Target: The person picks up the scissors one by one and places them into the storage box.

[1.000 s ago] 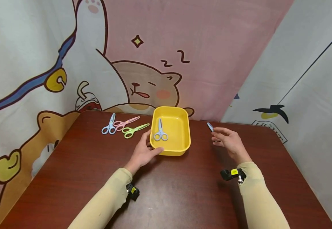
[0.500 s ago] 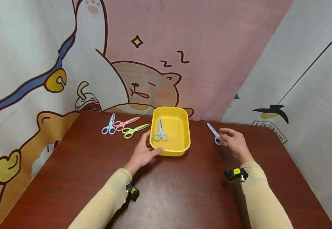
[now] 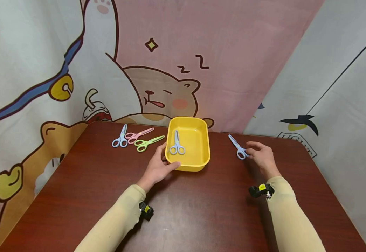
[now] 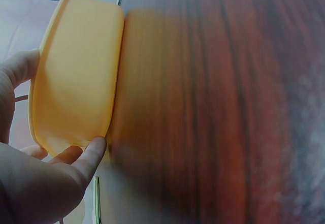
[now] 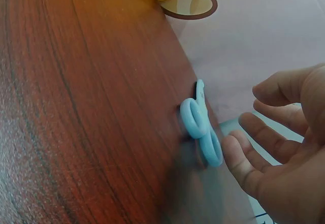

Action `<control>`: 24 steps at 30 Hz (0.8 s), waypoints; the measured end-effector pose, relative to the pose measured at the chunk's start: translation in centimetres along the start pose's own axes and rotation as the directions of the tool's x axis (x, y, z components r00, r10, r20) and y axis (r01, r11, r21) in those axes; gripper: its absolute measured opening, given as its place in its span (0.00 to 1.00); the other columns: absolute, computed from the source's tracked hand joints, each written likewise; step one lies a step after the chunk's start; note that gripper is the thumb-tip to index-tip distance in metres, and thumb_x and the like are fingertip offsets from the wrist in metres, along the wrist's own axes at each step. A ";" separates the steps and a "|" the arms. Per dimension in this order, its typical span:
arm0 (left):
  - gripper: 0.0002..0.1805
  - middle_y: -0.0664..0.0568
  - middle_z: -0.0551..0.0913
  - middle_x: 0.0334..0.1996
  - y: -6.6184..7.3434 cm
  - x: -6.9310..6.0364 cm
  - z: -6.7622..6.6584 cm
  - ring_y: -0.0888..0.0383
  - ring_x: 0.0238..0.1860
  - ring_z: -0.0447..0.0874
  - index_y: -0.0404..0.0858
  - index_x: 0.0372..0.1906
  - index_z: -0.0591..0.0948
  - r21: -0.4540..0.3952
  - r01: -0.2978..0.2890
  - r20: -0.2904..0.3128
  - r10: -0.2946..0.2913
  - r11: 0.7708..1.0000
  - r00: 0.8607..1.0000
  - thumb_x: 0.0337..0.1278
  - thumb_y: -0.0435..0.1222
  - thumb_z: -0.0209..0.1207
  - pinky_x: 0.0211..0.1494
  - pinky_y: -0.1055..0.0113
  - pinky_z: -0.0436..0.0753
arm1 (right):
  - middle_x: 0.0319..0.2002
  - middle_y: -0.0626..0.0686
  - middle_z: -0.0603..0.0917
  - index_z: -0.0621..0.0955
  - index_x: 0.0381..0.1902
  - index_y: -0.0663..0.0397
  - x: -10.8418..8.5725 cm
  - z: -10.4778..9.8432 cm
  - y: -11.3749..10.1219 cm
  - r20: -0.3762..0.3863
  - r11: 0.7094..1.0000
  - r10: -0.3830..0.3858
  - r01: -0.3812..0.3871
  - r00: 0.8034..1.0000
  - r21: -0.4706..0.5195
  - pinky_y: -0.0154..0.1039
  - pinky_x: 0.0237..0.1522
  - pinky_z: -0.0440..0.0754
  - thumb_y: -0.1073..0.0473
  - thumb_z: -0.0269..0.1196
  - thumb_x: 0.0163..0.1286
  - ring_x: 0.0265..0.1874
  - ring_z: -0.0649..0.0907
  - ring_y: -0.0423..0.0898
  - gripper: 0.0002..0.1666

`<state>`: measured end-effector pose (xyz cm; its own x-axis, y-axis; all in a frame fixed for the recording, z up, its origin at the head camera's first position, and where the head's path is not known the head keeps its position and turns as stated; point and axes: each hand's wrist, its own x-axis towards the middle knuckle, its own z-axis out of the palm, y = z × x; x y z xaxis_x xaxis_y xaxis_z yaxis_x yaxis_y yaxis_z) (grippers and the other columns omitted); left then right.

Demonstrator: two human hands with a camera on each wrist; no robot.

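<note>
At the near left corner of a yellow plastic box [image 3: 198, 164], my left hand [image 3: 157, 169] grips it, thumb at the rim and fingers against the outer wall. Inside the box lies a pair of blue-lilac scissors [image 3: 176, 140], handles toward me. To the right, another pair of light blue scissors [image 3: 234, 142] rests on the table. My right hand [image 3: 263, 160] hovers just beside its handle rings, fingers loosely bent and apart. In the right wrist view nothing is between the right thumb and fingers, and the scissors [image 5: 201, 97] lie close to the fingertips.
Left of the box lie blue scissors [image 3: 124, 131], pink scissors [image 3: 145, 132] and green scissors [image 3: 154, 140], close together. The dark wooden table [image 3: 195, 210] ends at a patterned cloth backdrop [image 3: 233, 70] behind and at both sides.
My right hand has let go of the light blue scissors and drawn slightly back to the right, so their handles now show. The left hand and box have not moved.
</note>
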<state>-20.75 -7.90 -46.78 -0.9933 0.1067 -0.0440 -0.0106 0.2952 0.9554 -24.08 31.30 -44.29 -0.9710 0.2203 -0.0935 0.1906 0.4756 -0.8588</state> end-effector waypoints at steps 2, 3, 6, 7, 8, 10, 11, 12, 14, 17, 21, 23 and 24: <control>0.54 0.40 0.74 0.68 0.0 0.0 0.0 0.44 0.61 0.81 0.43 0.82 0.56 0.003 0.002 -0.001 -0.002 1.000 1.000 0.54 0.39 0.76 0.61 0.52 0.83 | 0.62 0.66 0.77 0.77 0.68 0.63 0.1 0.0 0.1 -0.015 1.000 0.009 -0.009 1.000 -0.013 0.33 0.37 0.82 0.63 0.61 0.74 0.33 0.83 0.41 0.26; 0.54 0.40 0.74 0.67 0.1 0.0 0.0 0.44 0.61 0.81 0.43 0.82 0.56 0.002 0.002 0.001 -0.002 1.000 1.000 0.54 0.39 0.76 0.61 0.52 0.83 | 0.62 0.66 0.77 0.77 0.68 0.63 0.2 0.1 0.2 -0.023 1.000 0.014 -0.015 1.000 -0.017 0.32 0.36 0.81 0.63 0.61 0.74 0.34 0.82 0.41 0.26; 0.54 0.39 0.75 0.67 0.1 0.0 0.1 0.44 0.61 0.81 0.43 0.82 0.55 -0.003 0.005 0.003 -0.005 1.000 1.000 0.54 0.38 0.76 0.61 0.53 0.83 | 0.61 0.65 0.76 0.77 0.68 0.63 0.4 0.2 0.5 -0.043 0.999 0.029 -0.030 0.999 -0.036 0.29 0.34 0.78 0.64 0.61 0.73 0.36 0.80 0.43 0.27; 0.54 0.39 0.75 0.66 0.1 0.0 0.1 0.44 0.61 0.81 0.43 0.82 0.55 -0.004 0.004 0.003 -0.004 1.000 1.000 0.55 0.38 0.76 0.61 0.53 0.83 | 0.61 0.65 0.76 0.77 0.68 0.63 0.5 0.2 0.5 -0.050 0.998 0.031 -0.033 0.998 -0.044 0.29 0.34 0.77 0.63 0.61 0.73 0.38 0.79 0.45 0.27; 0.54 0.39 0.75 0.66 0.1 0.0 0.1 0.43 0.61 0.81 0.43 0.82 0.55 -0.004 0.004 0.003 -0.004 1.000 1.000 0.55 0.38 0.76 0.61 0.53 0.83 | 0.61 0.65 0.76 0.77 0.68 0.62 0.5 0.3 0.6 -0.057 0.998 0.033 -0.036 0.998 -0.051 0.30 0.34 0.75 0.64 0.61 0.72 0.40 0.78 0.46 0.27; 0.54 0.39 0.76 0.66 0.1 0.0 0.0 0.43 0.61 0.81 0.43 0.82 0.55 -0.006 0.006 0.002 -0.006 1.000 1.000 0.55 0.37 0.76 0.61 0.53 0.83 | 0.63 0.66 0.75 0.77 0.68 0.62 0.7 0.3 0.7 -0.069 0.997 0.035 -0.040 0.997 -0.062 0.32 0.37 0.73 0.63 0.62 0.71 0.45 0.76 0.51 0.28; 0.54 0.39 0.76 0.66 0.1 0.0 0.0 0.43 0.61 0.81 0.43 0.82 0.55 -0.006 0.006 0.002 -0.006 1.000 1.000 0.54 0.37 0.76 0.61 0.53 0.83 | 0.64 0.66 0.75 0.77 0.68 0.63 0.7 0.4 0.8 -0.072 0.997 0.036 -0.040 0.997 -0.066 0.34 0.39 0.73 0.63 0.62 0.71 0.49 0.75 0.53 0.28; 0.54 0.39 0.76 0.66 0.1 0.0 0.0 0.43 0.61 0.81 0.43 0.82 0.55 -0.005 0.006 0.001 -0.006 1.000 1.000 0.54 0.37 0.76 0.61 0.53 0.83 | 0.66 0.67 0.74 0.77 0.68 0.63 0.8 0.4 0.8 -0.075 0.997 0.035 -0.041 0.997 -0.069 0.35 0.41 0.72 0.63 0.62 0.71 0.52 0.73 0.55 0.28; 0.54 0.39 0.75 0.66 0.2 0.0 0.0 0.43 0.61 0.81 0.43 0.82 0.55 0.001 0.007 0.000 -0.007 1.000 1.000 0.54 0.37 0.76 0.61 0.52 0.83 | 0.69 0.68 0.72 0.77 0.68 0.63 0.9 0.4 0.9 -0.075 0.996 0.039 -0.044 0.996 -0.072 0.39 0.46 0.70 0.63 0.62 0.71 0.58 0.70 0.58 0.29; 0.54 0.39 0.75 0.66 0.2 0.0 0.0 0.43 0.61 0.81 0.43 0.82 0.56 0.008 0.006 -0.001 -0.006 1.000 1.000 0.54 0.38 0.76 0.61 0.52 0.83 | 0.71 0.69 0.70 0.76 0.69 0.64 1.0 0.4 1.2 -0.063 0.995 0.039 -0.045 0.997 -0.087 0.41 0.48 0.70 0.63 0.62 0.71 0.61 0.69 0.60 0.29; 0.54 0.39 0.75 0.66 0.1 0.0 0.0 0.44 0.60 0.81 0.43 0.82 0.56 0.012 0.002 -0.002 -0.002 1.000 1.000 0.55 0.39 0.76 0.60 0.53 0.83 | 0.70 0.70 0.70 0.74 0.71 0.64 1.1 0.5 1.6 -0.027 0.994 0.047 -0.050 0.999 -0.100 0.42 0.47 0.71 0.63 0.62 0.72 0.58 0.71 0.60 0.31; 0.54 0.39 0.75 0.66 0.1 0.0 0.0 0.44 0.60 0.81 0.42 0.82 0.56 0.011 0.001 0.001 -0.001 1.000 1.000 0.55 0.39 0.76 0.60 0.53 0.83 | 0.71 0.71 0.69 0.72 0.72 0.65 1.1 0.5 1.8 -0.003 0.993 0.058 -0.058 0.998 -0.099 0.42 0.47 0.72 0.62 0.62 0.73 0.57 0.71 0.60 0.32; 0.54 0.39 0.75 0.66 0.0 0.0 0.0 0.44 0.60 0.81 0.42 0.82 0.56 0.010 0.001 0.002 -0.001 1.000 1.000 0.55 0.39 0.76 0.60 0.53 0.84 | 0.70 0.71 0.69 0.71 0.73 0.65 1.1 0.6 1.9 0.009 0.993 0.063 -0.062 0.998 -0.096 0.42 0.47 0.72 0.62 0.62 0.73 0.57 0.71 0.60 0.32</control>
<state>-20.70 -7.86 -46.74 -0.9930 0.1084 -0.0461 -0.0110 0.3045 0.9524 -24.88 31.96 -46.29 -0.9583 0.2418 -0.1520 0.2632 0.5409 -0.7989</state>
